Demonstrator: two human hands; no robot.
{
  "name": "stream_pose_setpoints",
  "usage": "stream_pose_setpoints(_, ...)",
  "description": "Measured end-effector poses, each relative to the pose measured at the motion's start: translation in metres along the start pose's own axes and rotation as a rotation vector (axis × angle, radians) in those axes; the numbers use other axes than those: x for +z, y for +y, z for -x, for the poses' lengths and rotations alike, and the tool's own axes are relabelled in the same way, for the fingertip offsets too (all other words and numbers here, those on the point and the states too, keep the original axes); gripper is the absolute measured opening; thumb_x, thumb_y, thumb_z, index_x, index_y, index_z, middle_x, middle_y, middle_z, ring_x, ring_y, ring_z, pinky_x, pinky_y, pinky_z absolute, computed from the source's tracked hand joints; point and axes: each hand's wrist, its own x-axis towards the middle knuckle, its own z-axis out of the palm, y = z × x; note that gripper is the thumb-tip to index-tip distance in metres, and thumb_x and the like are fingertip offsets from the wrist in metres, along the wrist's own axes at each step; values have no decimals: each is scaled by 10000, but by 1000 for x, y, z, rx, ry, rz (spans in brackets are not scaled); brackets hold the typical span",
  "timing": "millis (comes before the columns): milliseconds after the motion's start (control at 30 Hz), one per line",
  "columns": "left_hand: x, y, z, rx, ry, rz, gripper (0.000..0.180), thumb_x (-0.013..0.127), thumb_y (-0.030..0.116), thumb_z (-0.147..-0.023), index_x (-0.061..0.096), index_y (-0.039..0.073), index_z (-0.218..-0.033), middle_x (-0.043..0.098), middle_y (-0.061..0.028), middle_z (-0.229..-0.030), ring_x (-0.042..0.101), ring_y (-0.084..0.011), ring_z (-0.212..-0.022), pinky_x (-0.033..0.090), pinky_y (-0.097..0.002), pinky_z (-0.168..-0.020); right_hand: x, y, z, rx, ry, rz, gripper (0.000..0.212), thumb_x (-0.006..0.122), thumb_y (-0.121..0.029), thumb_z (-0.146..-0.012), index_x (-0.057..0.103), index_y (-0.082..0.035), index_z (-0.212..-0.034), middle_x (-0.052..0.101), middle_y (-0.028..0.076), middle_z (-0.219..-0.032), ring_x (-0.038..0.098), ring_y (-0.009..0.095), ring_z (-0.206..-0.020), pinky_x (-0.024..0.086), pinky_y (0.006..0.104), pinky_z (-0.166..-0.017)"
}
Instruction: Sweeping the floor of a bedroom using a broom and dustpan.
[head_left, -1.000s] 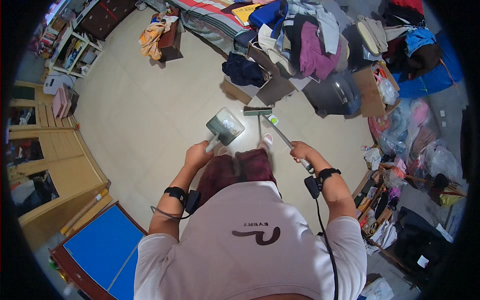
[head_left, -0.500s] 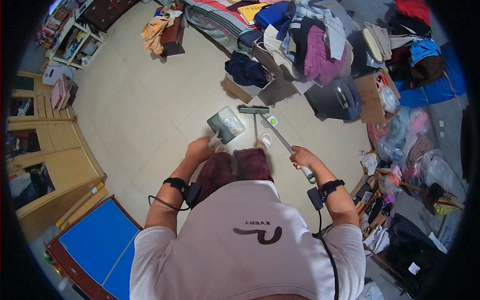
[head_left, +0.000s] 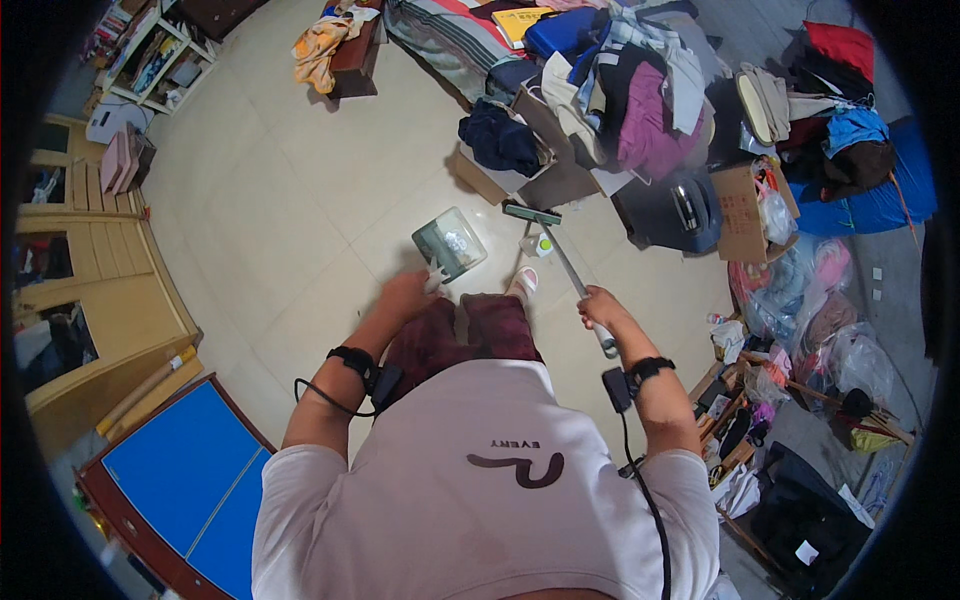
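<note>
Head view: since half a second ago the green head of the broom (head_left: pixel 566 266) has shifted to the right and turned aslant, its right end now lower. The small white item with a green spot (head_left: pixel 541 243), earlier to the right of the broom's handle, now lies to its left. The dustpan (head_left: pixel 450 246) has stayed nearly in place – in front of the person's legs, left of the broom head and apart from it.

The left hand (head_left: pixel 408 293) is closed around the dustpan's handle; the right hand (head_left: pixel 600 307) is wrapped around the broom's handle. Something pale shows in the translucent dustpan, but I cannot tell what.

Beyond the broom, an open carton (head_left: pixel 483 180) holds dark navy cloth (head_left: pixel 498 136). Farther right, a second carton (head_left: pixel 738 215) holds a pale plastic bag (head_left: pixel 776 215) and some red items. Clear plastic bags (head_left: pixel 862 335) bulge nearby – pink and brown stuff among them. At the far left, a white shelf (head_left: pixel 165 90) carries mixed small articles.
</note>
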Motion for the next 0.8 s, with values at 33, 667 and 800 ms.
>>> stream_pose_setpoints(33,0,4,-1,-5,-10,0,360,630,369,-743,599,58,-922,638,-186,-837,617,-363,-806,486,-451,-722,7,4,-18,-5,-13,136,317,487,-12,-760,472,38,-1072,561,122,-670,539,191,-471,458,326,-425)
stream_pose_setpoints(667,10,4,0,-46,7,-22,342,601,378,-764,596,68,-908,646,-177,-846,628,-348,-807,494,-453,-716,26,-16,42,55,-303,-36,587,507,-23,-815,319,3,-1370,507,73,-695,471,126,-501,404,276,-408)
stream_pose_setpoints(800,6,4,8,-58,22,-26,325,599,362,-760,596,73,-909,647,-174,-838,630,-345,-802,496,-455,-712,17,-9,48,21,-239,-108,623,515,-22,-817,275,-8,-1392,494,68,-684,448,121,-486,393,267,-407)
